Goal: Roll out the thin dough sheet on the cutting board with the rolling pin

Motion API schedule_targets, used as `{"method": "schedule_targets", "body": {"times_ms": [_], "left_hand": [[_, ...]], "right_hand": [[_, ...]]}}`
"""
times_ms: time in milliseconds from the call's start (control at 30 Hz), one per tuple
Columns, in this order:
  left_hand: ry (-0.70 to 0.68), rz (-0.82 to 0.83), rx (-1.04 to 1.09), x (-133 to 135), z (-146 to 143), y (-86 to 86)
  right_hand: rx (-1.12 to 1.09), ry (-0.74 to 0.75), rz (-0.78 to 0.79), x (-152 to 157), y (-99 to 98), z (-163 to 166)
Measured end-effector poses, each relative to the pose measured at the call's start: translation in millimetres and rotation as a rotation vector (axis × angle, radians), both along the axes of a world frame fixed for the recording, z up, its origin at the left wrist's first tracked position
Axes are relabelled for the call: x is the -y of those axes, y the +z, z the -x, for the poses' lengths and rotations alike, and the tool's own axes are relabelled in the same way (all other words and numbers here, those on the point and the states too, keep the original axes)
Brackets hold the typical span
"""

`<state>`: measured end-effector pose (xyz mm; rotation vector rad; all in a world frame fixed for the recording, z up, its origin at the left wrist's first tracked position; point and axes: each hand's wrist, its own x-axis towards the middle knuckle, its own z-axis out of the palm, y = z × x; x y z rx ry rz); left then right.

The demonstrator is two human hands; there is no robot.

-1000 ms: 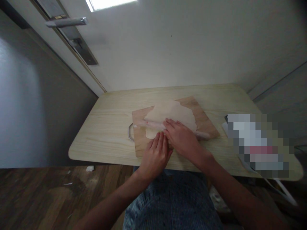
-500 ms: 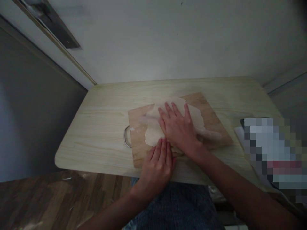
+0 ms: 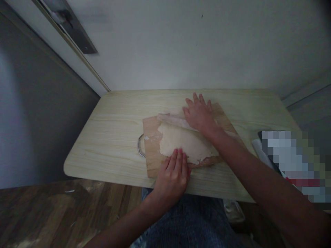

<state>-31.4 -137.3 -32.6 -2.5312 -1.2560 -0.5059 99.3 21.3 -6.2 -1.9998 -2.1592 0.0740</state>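
Note:
A flat, uneven sheet of dough point(image 3: 186, 139) lies on a wooden cutting board point(image 3: 152, 165). Across its far part runs a pale rolling pin point(image 3: 172, 120), slanting down to the right. My right hand point(image 3: 200, 115) rests over the middle of the pin, fingers stretched out beyond it and palm down; its palm hides that stretch of the pin. My left hand point(image 3: 174, 172) lies with outstretched fingers on the dough's near edge, its fingertips pressing the sheet against the board. The far edge of the dough is partly hidden by the pin and hand.
The board lies on a light wood-grain table point(image 3: 103, 144), its metal handle point(image 3: 139, 146) pointing left. A pixelated device point(image 3: 284, 155) sits at the table's right end. A white door with a metal handle plate point(image 3: 82, 38) stands behind; a clear container point(image 3: 234, 210) is below the table.
My right hand has rolled the pin away from me, from the middle of the dough to its far part. My left hand has stayed at the near edge.

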Motion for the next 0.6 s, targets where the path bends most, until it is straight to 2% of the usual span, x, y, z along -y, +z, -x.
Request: {"method": "schedule_targets", "body": {"times_ms": [167,400,600], "left_hand": [[0.006,0.038,-0.008,1,0,-0.8],[0.007,0.082,0.008,2,1,-2.5],[-0.048,0.176,0.073,-5,5,5.8]], "right_hand": [[-0.017,0.003,-0.009,14,1.3,6],[0.002,0.072,-0.1,57,-0.9,22],[-0.042,0.163,-0.152,88,-9.3,31]]}}
